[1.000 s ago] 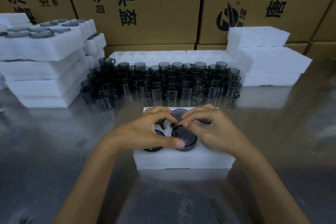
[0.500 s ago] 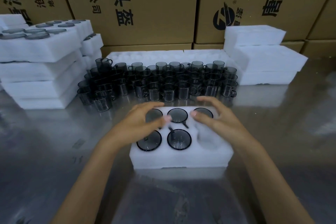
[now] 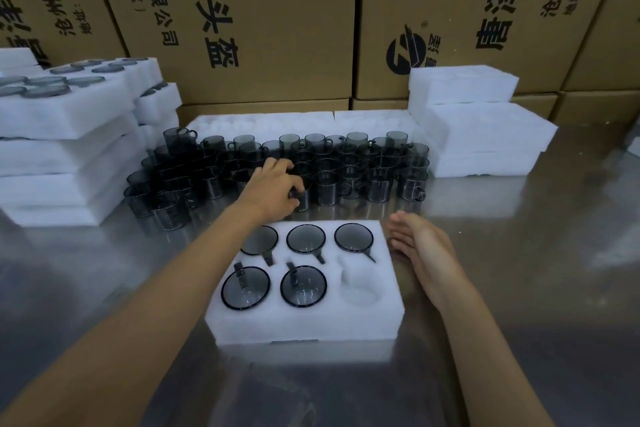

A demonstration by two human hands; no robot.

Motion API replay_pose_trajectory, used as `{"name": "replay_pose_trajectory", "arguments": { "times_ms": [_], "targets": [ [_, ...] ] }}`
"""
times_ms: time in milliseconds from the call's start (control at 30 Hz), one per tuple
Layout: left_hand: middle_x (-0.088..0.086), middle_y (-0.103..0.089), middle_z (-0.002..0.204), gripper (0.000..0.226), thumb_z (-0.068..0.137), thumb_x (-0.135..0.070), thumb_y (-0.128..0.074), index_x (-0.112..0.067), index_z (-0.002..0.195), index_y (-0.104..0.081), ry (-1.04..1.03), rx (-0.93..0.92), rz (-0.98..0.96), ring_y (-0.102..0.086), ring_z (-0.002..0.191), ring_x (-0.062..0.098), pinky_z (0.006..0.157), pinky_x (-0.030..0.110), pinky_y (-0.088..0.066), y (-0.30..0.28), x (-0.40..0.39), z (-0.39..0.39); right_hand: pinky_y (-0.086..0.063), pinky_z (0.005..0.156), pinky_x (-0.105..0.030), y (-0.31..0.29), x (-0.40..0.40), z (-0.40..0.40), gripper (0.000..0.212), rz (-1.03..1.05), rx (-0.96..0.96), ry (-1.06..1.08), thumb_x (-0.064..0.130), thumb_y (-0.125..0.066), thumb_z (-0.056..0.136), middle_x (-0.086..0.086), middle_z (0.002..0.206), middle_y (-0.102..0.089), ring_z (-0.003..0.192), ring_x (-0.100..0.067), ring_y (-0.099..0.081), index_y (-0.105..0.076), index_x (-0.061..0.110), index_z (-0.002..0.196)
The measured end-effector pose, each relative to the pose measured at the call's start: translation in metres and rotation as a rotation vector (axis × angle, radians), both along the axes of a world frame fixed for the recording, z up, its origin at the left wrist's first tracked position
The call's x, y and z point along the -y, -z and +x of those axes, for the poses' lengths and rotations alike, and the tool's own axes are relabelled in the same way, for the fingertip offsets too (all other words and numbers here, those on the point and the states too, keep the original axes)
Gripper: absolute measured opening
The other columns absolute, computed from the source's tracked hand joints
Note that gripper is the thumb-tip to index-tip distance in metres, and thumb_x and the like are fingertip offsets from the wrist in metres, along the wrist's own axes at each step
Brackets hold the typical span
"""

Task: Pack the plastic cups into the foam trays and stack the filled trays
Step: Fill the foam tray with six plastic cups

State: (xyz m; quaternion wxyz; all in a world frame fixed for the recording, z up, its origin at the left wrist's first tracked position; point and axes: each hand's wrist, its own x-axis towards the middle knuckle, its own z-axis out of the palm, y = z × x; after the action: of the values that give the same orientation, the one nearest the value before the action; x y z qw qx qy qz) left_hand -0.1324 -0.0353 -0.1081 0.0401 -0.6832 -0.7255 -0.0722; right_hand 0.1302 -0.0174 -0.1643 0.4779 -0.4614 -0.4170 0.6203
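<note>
A white foam tray (image 3: 304,326) lies flat on the metal table (image 3: 519,270) and serves as the landmark here. It has six round pockets: all three in the far row and the left and middle ones in the near row each hold a dark see-through cup (image 3: 303,286), and the near right pocket (image 3: 358,289) holds nothing. Beyond the tray stands a crowd of loose cups (image 3: 377,177), upright and packed close. To the far left of the tray sits a stack of filled trays (image 3: 65,149); to its far right, a stack of white foam trays (image 3: 485,128). Cardboard boxes (image 3: 242,10) stand behind them all.

The left hand (image 3: 273,189) reaches past the tray's far edge into the front row of loose cups, its fingers (image 3: 294,196) curled round one front cup (image 3: 302,196). The right hand (image 3: 420,246) rests on the table just beside the tray's right side, fingers relaxed, nearly straight, holding nothing.
</note>
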Motion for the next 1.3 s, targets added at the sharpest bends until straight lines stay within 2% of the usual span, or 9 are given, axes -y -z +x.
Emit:
{"name": "replay_pose_trajectory", "arguments": {
  "times_ms": [133, 200, 267, 467, 633, 867, 933, 1067, 1300],
  "targets": [
    [0.005, -0.045, 0.147, 0.008, 0.089, -0.022, -0.072, -0.021, 0.097, -0.070, 0.036, 0.212, 0.051, -0.033, 0.136, 0.025, 0.110, 0.042, -0.030, 0.002, 0.015, -0.004, -0.054, 0.083, -0.025, -0.006, 0.004, 0.005, 0.014, 0.024, 0.066, -0.014, 0.026, -0.067, 0.092, 0.000, 0.104, -0.075, 0.100, -0.011, -0.068, -0.075, 0.017, 0.099],
    [0.002, -0.055, 0.127, 0.005, 0.092, -0.016, -0.069, -0.017, 0.093, -0.065, 0.095, 0.392, 0.110, -0.049, 0.114, 0.020, 0.091, 0.034, -0.037, 0.000, 0.028, -0.001, -0.053, 0.087, -0.021, -0.013, 0.009, 0.006, 0.009, 0.154, 0.177, 0.033, 0.025, -0.067, 0.092, 0.009, 0.098, -0.074, 0.097, -0.001, -0.066, -0.075, 0.023, 0.091],
    [-0.004, -0.058, 0.111, 0.011, 0.094, -0.014, -0.065, -0.018, 0.088, -0.056, 0.156, 0.540, 0.173, -0.047, 0.091, 0.016, 0.080, 0.044, -0.042, -0.005, 0.043, 0.008, -0.049, 0.094, -0.015, -0.022, 0.018, 0.003, 0.008, 0.373, 0.323, 0.046, 0.025, -0.067, 0.093, 0.015, 0.101, -0.071, 0.104, 0.001, -0.062, -0.072, 0.030, 0.092],
    [-0.011, -0.045, 0.143, 0.019, 0.093, -0.011, -0.065, -0.026, 0.089, -0.053, 0.344, 0.455, 0.424, -0.049, 0.126, 0.002, 0.098, 0.023, -0.044, -0.011, 0.085, 0.053, -0.040, 0.109, -0.030, -0.044, 0.057, -0.022, 0.055, 0.731, 0.367, -0.249, 0.039, -0.069, 0.089, 0.026, 0.135, -0.053, 0.133, 0.001, -0.044, -0.048, 0.049, 0.138],
    [-0.006, -0.051, 0.141, 0.021, 0.085, -0.005, -0.075, -0.014, 0.103, -0.069, 0.358, 0.470, 0.606, -0.050, 0.128, 0.001, 0.098, 0.015, -0.045, -0.008, 0.108, 0.075, -0.043, 0.108, -0.036, -0.046, 0.063, -0.025, 0.067, 0.895, 0.478, -0.211, 0.017, -0.076, 0.086, 0.017, 0.132, -0.052, 0.127, -0.007, -0.047, -0.046, 0.032, 0.144],
    [-0.011, -0.048, 0.139, 0.074, 0.080, -0.011, -0.082, -0.031, 0.140, -0.044, 0.372, 0.790, 0.613, -0.052, 0.129, 0.002, 0.101, 0.013, -0.043, -0.004, 0.117, 0.079, -0.047, 0.097, -0.033, -0.046, 0.063, -0.029, 0.067, 1.105, 0.555, -0.066, 0.004, -0.075, 0.076, 0.015, 0.125, -0.050, 0.117, -0.012, -0.050, -0.050, 0.030, 0.132],
    [-0.014, -0.043, 0.143, 0.082, 0.077, -0.018, -0.085, -0.036, 0.144, -0.040, 0.366, 0.901, 0.574, -0.050, 0.130, 0.002, 0.099, 0.013, -0.045, -0.005, 0.117, 0.076, -0.045, 0.097, -0.027, -0.047, 0.065, -0.030, 0.066, 1.117, 0.565, -0.058, 0.005, -0.076, 0.076, 0.019, 0.126, -0.048, 0.118, -0.009, -0.049, -0.049, 0.031, 0.130],
    [-0.025, -0.033, 0.151, 0.087, 0.080, -0.028, -0.082, -0.040, 0.151, -0.032, 0.344, 0.834, 0.427, -0.038, 0.138, -0.003, 0.108, 0.019, -0.041, -0.008, 0.119, 0.074, -0.040, 0.091, -0.017, -0.052, 0.068, -0.026, 0.058, 1.042, 0.583, -0.210, 0.012, -0.074, 0.078, 0.018, 0.123, -0.053, 0.115, -0.005, -0.050, -0.052, 0.032, 0.128],
    [-0.029, -0.063, 0.119, 0.049, 0.073, -0.056, -0.076, -0.045, 0.119, -0.063, 0.327, 0.882, 0.135, -0.054, 0.118, -0.009, 0.097, 0.014, -0.042, -0.011, 0.124, 0.079, -0.044, 0.077, -0.027, -0.072, 0.057, 0.025, 0.052, 0.620, 0.582, -0.715, 0.022, -0.090, 0.071, 0.013, 0.106, -0.069, 0.095, -0.005, -0.062, -0.062, 0.039, 0.112]
  ]
}}
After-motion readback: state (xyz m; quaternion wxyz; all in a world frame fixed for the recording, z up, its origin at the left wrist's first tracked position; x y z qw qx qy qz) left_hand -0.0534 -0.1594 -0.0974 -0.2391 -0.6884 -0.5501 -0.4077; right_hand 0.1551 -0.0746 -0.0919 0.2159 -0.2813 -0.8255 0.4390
